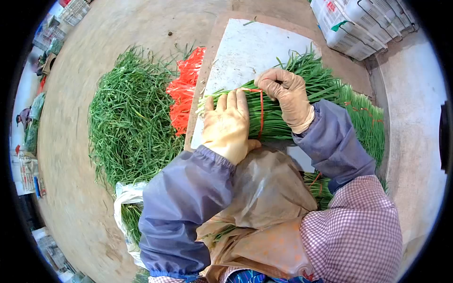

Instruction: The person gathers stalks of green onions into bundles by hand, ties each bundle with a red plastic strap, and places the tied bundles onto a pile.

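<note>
Tying step, it seems: green bundle (278, 121) lies on the table (255, 45), red tie (262, 118) around it. Left hand (225, 125) flat on the bundle, fingers straight; right hand (289, 96) fingers curled narrow by the tie, grip unclear. Next move likely calls for steady pressure while snugging the tie.

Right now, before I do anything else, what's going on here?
A person in gloves is handling a bundle of green stalks on a pale board. The left hand lies flat on it, while the right hand appears to pinch a red band that runs across it; whether the band is fastened isn't clear. Loose greens and red strips lie left of the board, with banded greens to the right.
</note>
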`<state>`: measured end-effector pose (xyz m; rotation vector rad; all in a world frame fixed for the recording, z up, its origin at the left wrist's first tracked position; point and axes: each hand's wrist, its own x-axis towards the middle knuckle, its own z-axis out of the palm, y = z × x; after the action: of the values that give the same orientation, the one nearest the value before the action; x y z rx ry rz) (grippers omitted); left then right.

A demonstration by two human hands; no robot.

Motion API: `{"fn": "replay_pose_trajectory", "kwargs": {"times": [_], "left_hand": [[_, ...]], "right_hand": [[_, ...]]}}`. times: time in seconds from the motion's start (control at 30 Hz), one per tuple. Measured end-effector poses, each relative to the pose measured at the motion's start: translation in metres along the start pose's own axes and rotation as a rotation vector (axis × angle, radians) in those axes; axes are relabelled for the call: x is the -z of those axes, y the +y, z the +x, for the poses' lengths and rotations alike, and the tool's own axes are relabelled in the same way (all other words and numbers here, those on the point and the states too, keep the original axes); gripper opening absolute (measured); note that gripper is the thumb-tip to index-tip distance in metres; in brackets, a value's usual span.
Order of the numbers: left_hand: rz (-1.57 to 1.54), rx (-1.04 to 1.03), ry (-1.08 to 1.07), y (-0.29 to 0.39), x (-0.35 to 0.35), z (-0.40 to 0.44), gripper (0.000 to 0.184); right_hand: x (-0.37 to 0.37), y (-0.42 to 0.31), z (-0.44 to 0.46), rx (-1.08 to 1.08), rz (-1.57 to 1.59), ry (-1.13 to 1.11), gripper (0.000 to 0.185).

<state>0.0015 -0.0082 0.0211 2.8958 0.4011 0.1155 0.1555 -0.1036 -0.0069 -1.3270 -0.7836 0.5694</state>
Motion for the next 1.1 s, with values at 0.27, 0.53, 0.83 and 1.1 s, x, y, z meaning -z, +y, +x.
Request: {"fn": "replay_pose_trajectory", "kwargs": {"times": [0.27,0.53,0.83,1.1], "left_hand": [[0.091,0.030,0.077,-0.008,-0.022,0.010,0.093],[0.009,0.072,-0.013,-0.004,-0.015,0.012,0.107],[-0.033,-0.008,-0.090,-0.024,0.040,0.030,0.093],[-0.282,0.034,-0.555,-0.016,0.009,0.081,0.104]], "right_hand": [[0.016,-0.030,-0.089,-0.261,0.229,-0.380,0.020],[0.023,0.019,-0.149,-0.615,0.233,-0.155,0.015],[0.005,0.025,-0.107,-0.861,0.024,-0.312,0.035],[0.018,0.041,-0.082,-1.176,0.238,-0.186,0.013]]}}
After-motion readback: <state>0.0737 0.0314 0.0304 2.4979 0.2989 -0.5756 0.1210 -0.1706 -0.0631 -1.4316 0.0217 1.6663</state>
